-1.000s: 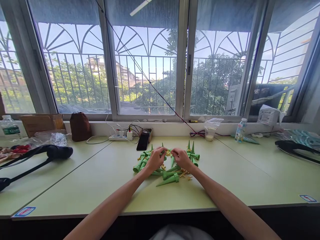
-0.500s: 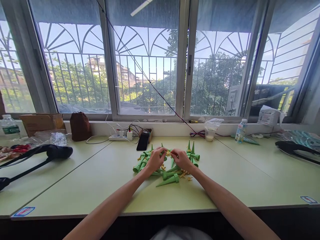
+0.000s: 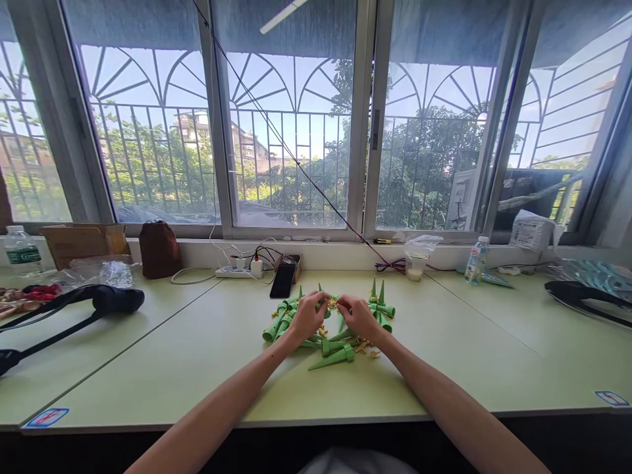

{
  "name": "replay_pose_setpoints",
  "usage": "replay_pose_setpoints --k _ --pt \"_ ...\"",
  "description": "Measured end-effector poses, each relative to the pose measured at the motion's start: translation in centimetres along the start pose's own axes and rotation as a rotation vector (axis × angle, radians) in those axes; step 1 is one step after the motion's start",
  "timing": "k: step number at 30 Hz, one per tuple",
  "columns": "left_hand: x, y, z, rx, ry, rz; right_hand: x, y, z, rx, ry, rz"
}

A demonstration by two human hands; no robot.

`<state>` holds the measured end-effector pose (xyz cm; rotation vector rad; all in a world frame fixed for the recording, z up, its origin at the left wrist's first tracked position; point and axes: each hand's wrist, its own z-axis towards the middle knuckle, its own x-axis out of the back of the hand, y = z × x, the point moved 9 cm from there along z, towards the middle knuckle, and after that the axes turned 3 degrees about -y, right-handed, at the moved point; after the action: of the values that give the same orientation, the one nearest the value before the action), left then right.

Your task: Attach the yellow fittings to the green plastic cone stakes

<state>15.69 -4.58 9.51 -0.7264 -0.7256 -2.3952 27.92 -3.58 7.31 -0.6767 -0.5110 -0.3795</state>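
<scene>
My left hand and my right hand meet over a ring of green plastic spikes, both closed in a pinch with fingertips nearly together. Small yellow pieces show right between the fingertips; whether they are held or lie behind, I cannot tell. More green spikes lie heaped by my left wrist. Beyond my right hand a few green cones stand point up, with others lying beside them. Loose yellow pegs are scattered under my right wrist. My fingers hide the middle of the pile.
A black phone leans on a small box behind the pile, beside a power strip. To the left lie a black strap-like object and a brown pouch. A plastic cup and a bottle stand at the back right.
Both hands stay in the same place, with only very slight finger movement. The whole view has shifted a little; the green spikes lie as before.
</scene>
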Motion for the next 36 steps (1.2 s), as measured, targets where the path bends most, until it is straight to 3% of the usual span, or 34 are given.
replay_pose_setpoints --k 18,36 --pt "-0.2 0.7 -0.1 -0.026 -0.039 0.023 -0.2 0.3 -0.1 0.028 -0.027 -0.002" --pt "-0.8 -0.1 -0.2 0.003 -0.073 0.023 -0.7 -0.3 -0.2 0.057 -0.073 0.041"
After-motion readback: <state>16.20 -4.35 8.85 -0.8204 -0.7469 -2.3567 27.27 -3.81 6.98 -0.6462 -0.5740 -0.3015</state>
